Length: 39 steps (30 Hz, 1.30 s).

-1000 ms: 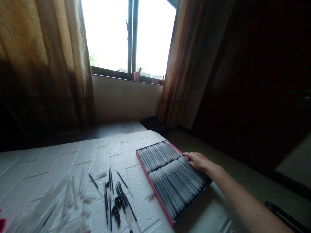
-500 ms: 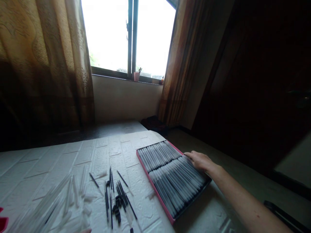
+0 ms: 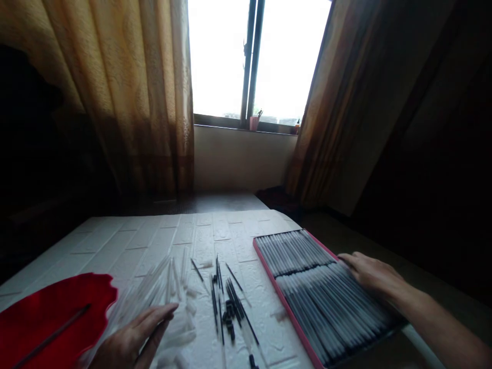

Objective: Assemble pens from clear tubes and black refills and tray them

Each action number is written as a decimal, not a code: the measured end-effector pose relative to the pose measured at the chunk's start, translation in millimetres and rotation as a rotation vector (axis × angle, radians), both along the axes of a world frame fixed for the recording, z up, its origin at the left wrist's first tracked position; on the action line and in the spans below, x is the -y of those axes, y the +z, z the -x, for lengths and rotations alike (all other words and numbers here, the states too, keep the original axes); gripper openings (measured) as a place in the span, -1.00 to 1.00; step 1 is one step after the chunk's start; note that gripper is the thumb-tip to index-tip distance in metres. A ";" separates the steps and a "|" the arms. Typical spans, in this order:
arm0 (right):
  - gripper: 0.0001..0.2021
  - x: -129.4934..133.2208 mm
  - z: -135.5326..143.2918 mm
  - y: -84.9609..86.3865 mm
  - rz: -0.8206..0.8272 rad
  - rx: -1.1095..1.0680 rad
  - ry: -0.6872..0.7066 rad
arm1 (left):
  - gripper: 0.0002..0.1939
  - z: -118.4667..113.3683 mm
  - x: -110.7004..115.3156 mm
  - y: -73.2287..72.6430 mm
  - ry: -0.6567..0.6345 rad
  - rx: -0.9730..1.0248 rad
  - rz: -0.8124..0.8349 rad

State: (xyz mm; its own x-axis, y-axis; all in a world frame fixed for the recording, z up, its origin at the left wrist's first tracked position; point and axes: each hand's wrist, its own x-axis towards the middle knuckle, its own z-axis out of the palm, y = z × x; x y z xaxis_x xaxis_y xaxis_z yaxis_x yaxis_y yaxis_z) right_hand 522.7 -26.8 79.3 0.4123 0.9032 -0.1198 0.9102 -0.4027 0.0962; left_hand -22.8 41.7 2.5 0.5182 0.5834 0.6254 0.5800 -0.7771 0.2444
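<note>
My right hand [image 3: 372, 274] grips the right edge of a shallow pink-rimmed box [image 3: 288, 306], thumb side near the rim; part of its fingers is hidden. Two rows of slim pens or refills [image 3: 326, 307], half clear and half black, fill the box. Over the near left of the table, my left hand [image 3: 132, 338] has its fingers stretched out and slightly apart, with nothing visible in them. Beside it lie loose clear plastic tubes [image 3: 157, 279], blurred. Between my hands are scattered black-inked refills [image 3: 238, 302] and a small heap of black caps [image 3: 229, 313].
A red scalloped tray [image 3: 46, 302] holding a dark thin stick is at the left. The white brick-patterned table [image 3: 207, 233] ends on the right near the box. Beyond are a window, curtains [image 3: 154, 102] and a pink cup [image 3: 253, 123] on the sill.
The view has swung left, so the box appears farther right. My left hand and the red tray have come into view. My right hand stays at the box's edge.
</note>
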 end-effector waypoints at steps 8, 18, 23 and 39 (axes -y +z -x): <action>-0.58 -39.2 89.0 25.0 -0.167 0.024 0.310 | -0.41 -2.4 -0.5 39.2 0.224 0.051 -0.137; -0.75 -78.4 279.0 10.3 -0.178 -0.191 0.731 | -0.46 7.1 -5.1 18.4 0.301 -0.095 -0.084; -0.73 -105.5 304.6 -18.2 -0.133 -0.172 0.689 | -0.59 12.1 -7.0 14.9 0.326 -0.202 -0.032; -0.77 -107.4 318.0 -17.9 -0.094 -0.207 0.626 | -0.85 -12.5 12.8 32.6 0.573 -0.571 0.290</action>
